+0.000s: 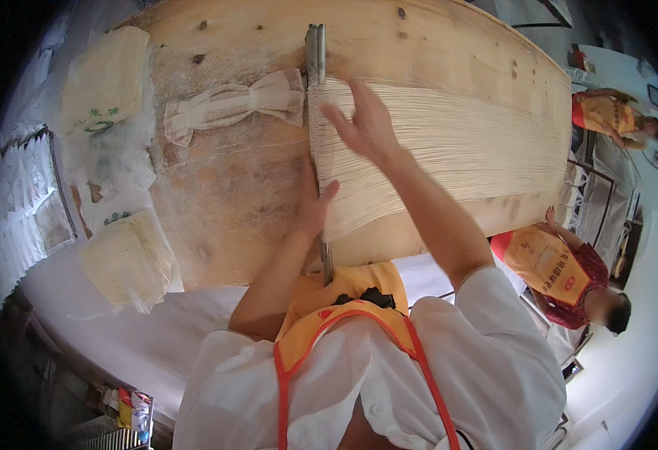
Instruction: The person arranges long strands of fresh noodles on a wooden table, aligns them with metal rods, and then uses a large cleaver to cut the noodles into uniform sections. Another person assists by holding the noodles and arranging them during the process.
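A wide band of thin, pale noodle strands (pixel 447 140) lies stretched across a wooden table (pixel 222 225). Along its left end runs a narrow metal bar (pixel 316 53) that juts out past the strands at both ends. My left hand (pixel 315 205) rests at this end, fingers extended on the near side of the edge and thumb raised apart on the strand side. Over the upper left part of the band is my right hand (pixel 365 124), slightly blurred, with thumb and fingers spread and nothing held. Whether it touches the strands I cannot tell.
A gathered pale cloth (pixel 233 104) lies left of the bar. Farther left are an upper stack (pixel 104 73) and a lower stack (pixel 129 259) of pale sheets or strands, with green-printed wrapping. Two people in aprons, one nearer (pixel 554 270) and one farther (pixel 610 115), stand at right.
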